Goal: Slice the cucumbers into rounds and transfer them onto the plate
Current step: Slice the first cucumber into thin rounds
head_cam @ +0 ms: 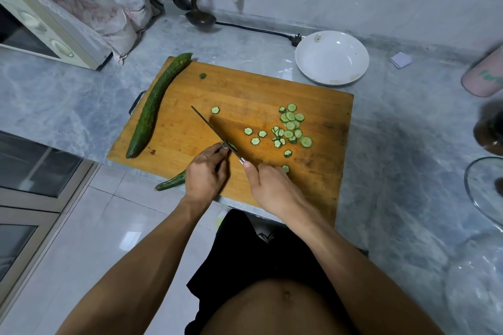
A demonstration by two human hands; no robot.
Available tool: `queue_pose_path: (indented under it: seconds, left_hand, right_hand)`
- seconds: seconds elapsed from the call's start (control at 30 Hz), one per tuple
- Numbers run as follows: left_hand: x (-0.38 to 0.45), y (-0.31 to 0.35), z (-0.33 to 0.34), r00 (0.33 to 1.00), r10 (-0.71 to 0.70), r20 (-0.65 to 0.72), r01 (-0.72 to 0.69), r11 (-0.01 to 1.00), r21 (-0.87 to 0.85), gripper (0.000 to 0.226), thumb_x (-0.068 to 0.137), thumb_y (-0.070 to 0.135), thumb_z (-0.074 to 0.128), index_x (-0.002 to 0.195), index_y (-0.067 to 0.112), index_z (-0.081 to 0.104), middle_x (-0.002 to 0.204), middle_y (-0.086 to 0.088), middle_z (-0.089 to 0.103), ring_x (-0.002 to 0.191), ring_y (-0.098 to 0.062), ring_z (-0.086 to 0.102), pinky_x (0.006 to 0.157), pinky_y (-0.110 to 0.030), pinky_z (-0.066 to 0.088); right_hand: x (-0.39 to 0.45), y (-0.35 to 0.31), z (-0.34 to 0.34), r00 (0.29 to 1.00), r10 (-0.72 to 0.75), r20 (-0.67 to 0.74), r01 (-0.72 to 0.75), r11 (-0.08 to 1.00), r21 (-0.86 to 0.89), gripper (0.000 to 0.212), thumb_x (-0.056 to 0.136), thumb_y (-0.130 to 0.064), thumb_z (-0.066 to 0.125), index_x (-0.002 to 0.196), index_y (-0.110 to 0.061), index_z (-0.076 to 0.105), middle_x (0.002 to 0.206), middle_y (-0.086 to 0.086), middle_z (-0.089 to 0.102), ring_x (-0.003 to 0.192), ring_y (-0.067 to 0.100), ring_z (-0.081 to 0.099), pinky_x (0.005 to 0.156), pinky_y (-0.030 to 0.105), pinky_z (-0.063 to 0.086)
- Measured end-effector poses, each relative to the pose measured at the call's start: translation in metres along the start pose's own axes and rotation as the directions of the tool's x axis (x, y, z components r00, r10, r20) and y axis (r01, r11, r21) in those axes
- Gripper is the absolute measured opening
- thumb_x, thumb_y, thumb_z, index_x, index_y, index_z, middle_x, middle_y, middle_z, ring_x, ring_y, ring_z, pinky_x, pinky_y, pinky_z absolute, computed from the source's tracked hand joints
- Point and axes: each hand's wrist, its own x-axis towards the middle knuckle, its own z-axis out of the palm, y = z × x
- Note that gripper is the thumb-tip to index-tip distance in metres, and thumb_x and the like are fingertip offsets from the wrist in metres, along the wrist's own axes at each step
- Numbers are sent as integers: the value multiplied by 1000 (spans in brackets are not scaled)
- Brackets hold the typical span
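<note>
R hand (272, 185) fingers wrapped on knife (215, 132) handle, L hand (205, 171) fingers pinching cucumber (171, 182) at blade.

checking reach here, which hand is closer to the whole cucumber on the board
Left. The left hand sits just right of the whole cucumber and nearer the board's front edge; the right hand, gripping the knife, is farther right.

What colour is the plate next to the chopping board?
White, with a few small marks. The plate shows clearly in the head view, with nothing on it yet.
</note>
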Motion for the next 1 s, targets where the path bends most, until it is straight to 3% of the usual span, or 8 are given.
queue_pose_path:
  seconds: [0.17,0.4,0.73,1.0]
  left_hand:
    - [2,0,-5,1000,9,12,-9,1000,-9,29,84,20,56,101,9,77,115,-9,71,93,-28,71,70,-31,56]
    - [2,0,-3,1000,-8,12,8,1000,-7,26,84,18,57,96,7,77,112,-10,72,90,-29,71,68,-34,57]
    - [1,0,-2,1000,10,1,-10,1000,-15,36,87,27,47,97,8,77,112,-9,72,90,-29,71,66,-33,56]
    - [1,1,-2,1000,7,6,-7,1000,-25,23,82,12,60,97,9,76,112,-7,72,87,-29,70,64,-32,56]
  right_hand:
    - [-13,3,-5,1000,-22,16,23,999,-31,54,104,-51,23,82,-12,53,81,12,61,75,31,59,62,37,45]
    - [-23,2,-6,999,-36,27,37,998,-56,50,105,-51,22,70,-20,41,68,2,49,69,27,52,59,33,34]
    - [-20,1,-8,999,-20,49,21,1000,-20,51,104,-52,21,71,-19,42,72,4,50,71,25,54,60,33,35]
    - [1,-4,4,1000,-2,22,2,1000,-24,51,105,-49,23,78,-13,47,80,12,56,80,35,55,64,36,39]
